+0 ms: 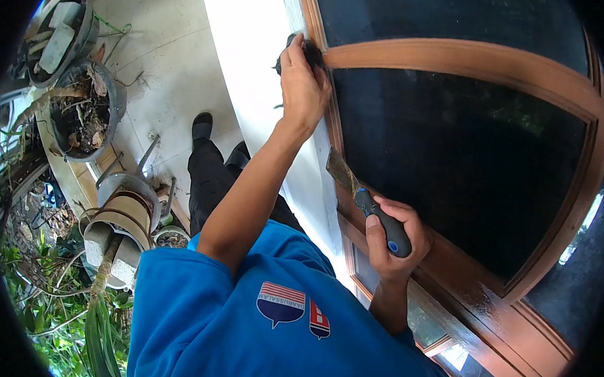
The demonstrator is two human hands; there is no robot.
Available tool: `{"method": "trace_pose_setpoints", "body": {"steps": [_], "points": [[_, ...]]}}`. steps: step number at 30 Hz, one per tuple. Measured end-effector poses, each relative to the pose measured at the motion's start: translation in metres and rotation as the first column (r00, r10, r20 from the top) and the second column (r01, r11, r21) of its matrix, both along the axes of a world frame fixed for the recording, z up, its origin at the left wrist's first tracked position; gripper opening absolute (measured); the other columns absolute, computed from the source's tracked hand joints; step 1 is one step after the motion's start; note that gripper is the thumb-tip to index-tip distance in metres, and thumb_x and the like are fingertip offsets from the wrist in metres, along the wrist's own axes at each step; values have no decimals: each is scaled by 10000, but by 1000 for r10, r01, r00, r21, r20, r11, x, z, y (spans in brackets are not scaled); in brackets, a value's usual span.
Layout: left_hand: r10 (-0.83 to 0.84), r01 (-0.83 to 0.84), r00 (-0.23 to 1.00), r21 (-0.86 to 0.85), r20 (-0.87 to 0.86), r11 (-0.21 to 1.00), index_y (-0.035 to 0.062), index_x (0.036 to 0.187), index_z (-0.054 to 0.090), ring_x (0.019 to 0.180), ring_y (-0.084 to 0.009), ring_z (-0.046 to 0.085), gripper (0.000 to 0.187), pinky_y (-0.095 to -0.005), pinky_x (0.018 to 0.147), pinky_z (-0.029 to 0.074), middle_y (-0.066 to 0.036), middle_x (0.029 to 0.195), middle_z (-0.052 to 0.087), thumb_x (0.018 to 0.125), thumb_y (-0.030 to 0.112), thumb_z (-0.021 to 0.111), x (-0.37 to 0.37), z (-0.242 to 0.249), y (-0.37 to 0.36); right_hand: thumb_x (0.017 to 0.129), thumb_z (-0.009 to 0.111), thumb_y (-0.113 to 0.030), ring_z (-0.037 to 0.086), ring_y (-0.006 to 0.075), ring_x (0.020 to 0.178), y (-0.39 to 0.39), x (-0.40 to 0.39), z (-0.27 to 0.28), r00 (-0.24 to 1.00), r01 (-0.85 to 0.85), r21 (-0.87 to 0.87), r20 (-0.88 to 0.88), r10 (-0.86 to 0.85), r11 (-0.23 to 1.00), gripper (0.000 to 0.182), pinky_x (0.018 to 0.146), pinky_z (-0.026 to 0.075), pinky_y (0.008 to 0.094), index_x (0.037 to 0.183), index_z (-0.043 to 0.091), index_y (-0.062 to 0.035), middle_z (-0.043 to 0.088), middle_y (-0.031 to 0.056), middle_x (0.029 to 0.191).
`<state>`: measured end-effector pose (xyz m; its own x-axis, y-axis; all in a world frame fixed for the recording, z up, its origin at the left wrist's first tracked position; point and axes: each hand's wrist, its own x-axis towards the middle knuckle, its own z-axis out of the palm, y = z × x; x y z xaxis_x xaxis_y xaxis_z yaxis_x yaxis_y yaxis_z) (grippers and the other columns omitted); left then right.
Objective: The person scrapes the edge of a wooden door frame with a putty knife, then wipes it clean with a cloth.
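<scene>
My right hand point(397, 243) is wrapped round the dark handle of a scraper point(377, 219) with blue accents. Its flat, stained metal blade points up and left, close to the lower left edge of the brown wooden window frame point(444, 51). Farther up, my left hand point(304, 87) is closed round a dark, crumpled-looking thing point(313, 52) at the joint between the frame and the white wall point(242, 49). My fingers hide part of that dark thing, and I cannot tell its kind.
Dark glass panes point(448, 142) fill the frame on the right. At the left stand a pot of soil and dry leaves point(118, 105), another pot holding blocks point(93, 36) and a cream planter point(131, 213). Green plants point(59, 347) grow below them. Pale floor tiles point(168, 66) lie under my feet.
</scene>
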<state>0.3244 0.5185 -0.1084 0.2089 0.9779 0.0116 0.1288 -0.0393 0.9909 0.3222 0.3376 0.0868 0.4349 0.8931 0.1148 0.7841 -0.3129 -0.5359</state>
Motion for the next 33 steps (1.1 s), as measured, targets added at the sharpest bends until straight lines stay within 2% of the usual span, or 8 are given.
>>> {"method": "trace_pose_setpoints", "body": {"steps": [7, 11, 15, 18, 21, 26, 28, 33], "points": [[-156, 161, 986, -101, 51, 982, 17, 1380, 355, 1150, -436, 477, 680, -447, 1002, 422, -254, 1261, 419, 735, -136, 503, -21, 20, -45, 731, 687, 7, 714, 282, 840, -6, -10, 0, 997, 43, 25, -58, -41, 999, 222, 742, 582, 334, 942, 624, 34, 704, 201, 907], [-80, 79, 995, 30, 65, 996, 5, 1365, 382, 1167, -415, 494, 630, -420, 991, 432, -248, 1257, 455, 760, -122, 504, -16, 8, -31, 728, 647, 21, 704, 255, 833, -3, -20, 11, 990, 129, 17, -59, -128, 991, 170, 773, 551, 321, 896, 626, 25, 704, 200, 886], [9, 0, 995, -92, 98, 996, -10, 1285, 460, 1119, -408, 529, 530, -408, 999, 426, -251, 1147, 541, 765, -105, 497, -5, 1, 10, 731, 644, 7, 695, 217, 757, -7, -16, 23, 989, 147, 32, 19, -148, 989, 172, 709, 555, 299, 902, 630, 22, 704, 201, 884], [-55, 55, 998, -1, 31, 998, -3, 1290, 453, 1122, -409, 523, 542, -415, 996, 426, -246, 1169, 525, 760, -106, 494, -16, 2, -16, 715, 672, -40, 722, 276, 786, -22, -17, 17, 959, 279, 35, -57, -277, 960, 200, 707, 594, 317, 907, 633, -2, 712, 176, 866], [-147, 152, 986, -52, 80, 987, -9, 1312, 414, 1149, -423, 486, 581, -431, 1006, 418, -248, 1235, 452, 746, -122, 487, -25, 6, -35, 734, 639, 4, 652, 160, 601, -16, -14, 14, 987, 161, 43, -14, -161, 986, 181, 558, 530, 250, 914, 629, 23, 698, 191, 866], [-1, -2, 997, 47, 81, 999, -9, 1270, 451, 1136, -416, 493, 531, -431, 997, 416, -249, 1232, 468, 754, -131, 486, -6, 2, 6, 719, 668, -47, 701, 245, 722, -13, -21, 22, 978, 209, 56, 14, -210, 976, 199, 650, 579, 309, 910, 633, -1, 709, 173, 870], [-36, 49, 991, -100, 128, 994, -8, 1248, 461, 1149, -416, 482, 526, -433, 1005, 410, -241, 1231, 458, 739, -139, 481, -8, 6, 6, 712, 681, -73, 724, 285, 780, -20, -24, 28, 964, 264, 46, 18, -265, 964, 214, 694, 601, 336, 912, 632, -14, 716, 162, 874], [-221, 224, 973, -32, 71, 974, 5, 1242, 456, 1123, -425, 499, 535, -418, 975, 441, -228, 1231, 437, 727, -135, 494, -32, 6, -40, 719, 678, -87, 723, 282, 757, -16, -26, 22, 960, 278, 69, 5, -279, 958, 218, 702, 607, 349, 918, 627, -17, 709, 149, 849]]}}
